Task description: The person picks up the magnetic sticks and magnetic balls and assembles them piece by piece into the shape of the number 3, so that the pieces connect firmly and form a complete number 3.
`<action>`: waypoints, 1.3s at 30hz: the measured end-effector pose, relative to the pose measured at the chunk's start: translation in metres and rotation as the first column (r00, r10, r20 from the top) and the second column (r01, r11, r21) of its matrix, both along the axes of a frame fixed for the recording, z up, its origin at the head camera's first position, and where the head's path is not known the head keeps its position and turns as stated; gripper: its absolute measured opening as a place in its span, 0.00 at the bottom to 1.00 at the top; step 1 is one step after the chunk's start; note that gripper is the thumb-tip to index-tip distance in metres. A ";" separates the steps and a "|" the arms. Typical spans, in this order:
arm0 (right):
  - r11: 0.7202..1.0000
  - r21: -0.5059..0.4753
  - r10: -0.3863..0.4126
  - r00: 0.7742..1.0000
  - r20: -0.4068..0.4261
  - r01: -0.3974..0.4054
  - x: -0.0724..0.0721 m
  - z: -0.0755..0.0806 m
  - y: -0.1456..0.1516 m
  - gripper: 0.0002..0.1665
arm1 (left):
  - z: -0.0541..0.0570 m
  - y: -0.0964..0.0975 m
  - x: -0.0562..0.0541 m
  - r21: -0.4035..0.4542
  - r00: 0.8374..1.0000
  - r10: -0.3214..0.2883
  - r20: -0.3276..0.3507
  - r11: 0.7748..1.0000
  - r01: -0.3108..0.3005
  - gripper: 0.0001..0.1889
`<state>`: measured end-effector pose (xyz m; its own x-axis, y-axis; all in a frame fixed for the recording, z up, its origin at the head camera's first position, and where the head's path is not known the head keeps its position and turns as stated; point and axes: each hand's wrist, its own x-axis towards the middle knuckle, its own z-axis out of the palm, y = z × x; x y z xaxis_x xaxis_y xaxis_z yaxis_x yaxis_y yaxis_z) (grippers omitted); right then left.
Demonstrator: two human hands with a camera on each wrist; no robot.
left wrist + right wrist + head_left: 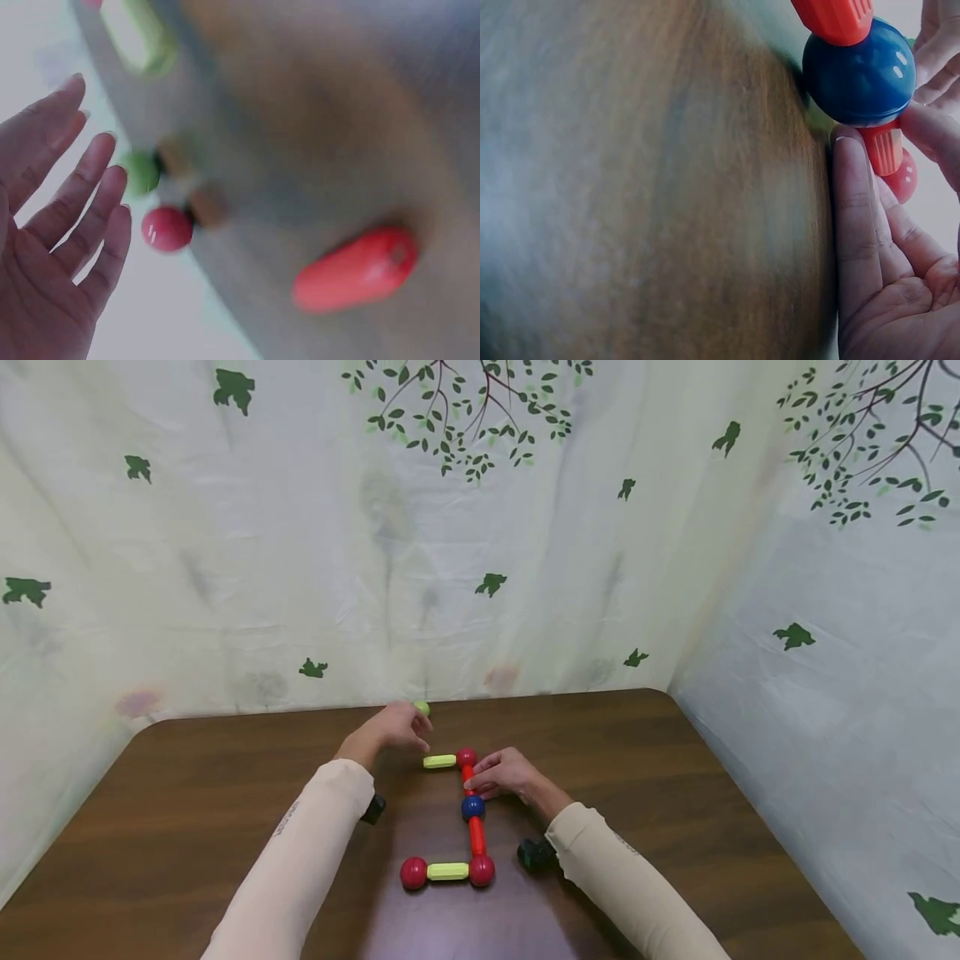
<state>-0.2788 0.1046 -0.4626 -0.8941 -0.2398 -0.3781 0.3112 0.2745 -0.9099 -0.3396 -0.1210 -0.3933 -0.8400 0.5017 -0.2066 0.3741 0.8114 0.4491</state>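
Note:
A joined toy figure of rods and balls lies on the table. My right hand [506,774] grips its upper red rod [469,779], between a red ball [467,757] and the blue ball [472,807]; in the right wrist view, fingers lie on both sides of that rod [885,150] just past the blue ball [859,71]. My left hand [397,727], its fingers loosely extended and holding nothing, hovers left of the figure's upper yellow-green rod [439,762]. Beyond its fingertips are a green ball [140,172] and a loose red ball [166,229], the latter hidden in the head view.
Below the blue ball, another red rod [477,836] runs to a red ball [482,871], joined by a yellow-green rod [447,872] to one more red ball [413,873]. A separate red piece [356,270] lies on the table. A printed curtain [450,610] hangs behind the table [637,735].

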 end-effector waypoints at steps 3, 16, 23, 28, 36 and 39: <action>1.000 -0.008 -0.002 1.000 0.002 0.002 0.003 -0.001 -0.001 0.13 | 0.008 -0.012 -0.010 -0.022 1.000 0.017 0.000 1.000 -0.017 0.21; 1.000 0.003 -0.001 1.000 -0.014 0.001 0.004 0.006 -0.001 0.14 | -0.002 -0.038 -0.046 -0.119 0.988 0.152 0.009 0.982 -0.150 0.23; 1.000 -0.001 -0.012 1.000 -0.004 0.012 0.002 0.003 0.002 0.13 | -0.012 -0.036 -0.050 -0.137 0.991 0.135 0.025 0.982 -0.130 0.19; 1.000 -0.020 -0.014 1.000 0.001 0.014 0.000 -0.002 0.004 0.14 | -0.016 -0.032 -0.050 -0.180 0.994 0.107 0.037 0.979 -0.099 0.16; 1.000 -0.021 -0.010 1.000 -0.003 0.010 0.000 -0.004 0.002 0.14 | -0.006 -0.036 -0.035 -0.233 0.999 0.033 0.041 0.972 -0.022 0.12; 1.000 -0.022 -0.007 1.000 -0.009 0.007 -0.001 -0.006 0.002 0.15 | -0.003 -0.038 -0.028 -0.242 0.999 0.006 0.053 0.970 0.007 0.12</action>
